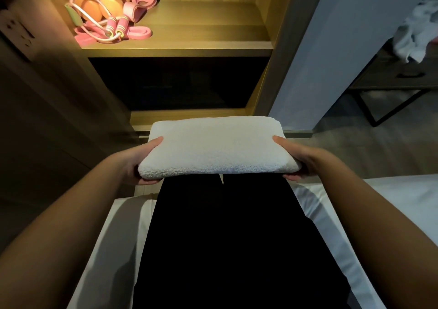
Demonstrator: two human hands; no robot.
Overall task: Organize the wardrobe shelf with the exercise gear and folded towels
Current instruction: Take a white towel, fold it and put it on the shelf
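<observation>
Step in hand: a folded white towel [218,147] is carried, by judgement, towards the lit wardrobe shelf [201,40].
Left hand [139,161]: the towel's left end is gripped, thumb laid on top and fingers curled underneath.
Right hand [305,159]: the right end is gripped the same way, thumb above and fingers below.
Towel position: it is held level in the air, below the shelf and well apart from it, above the person's dark trousers.
Doing it well: the towel is best kept flat and supported from under both ends, so that the folds are not shaken loose. It should be lifted above the shelf edge before being slid in, and set down on the bare right part.
Risk: a one-sided grip may let the layers sag open.
Shelf surface: smooth wood-look board, warmly lit; little drag is expected.
Gear: a pink jump rope [112,25], pink resistance bands [139,33] and orange discs [111,6] are heaped at the left end.
Below: a dark compartment [177,83], whose contents cannot be told.
Room: dim. A white-sheeted bed [391,202] is seen beneath the arms, and a dark side table [388,71] with crumpled white cloth [417,31] stands to the right.
</observation>
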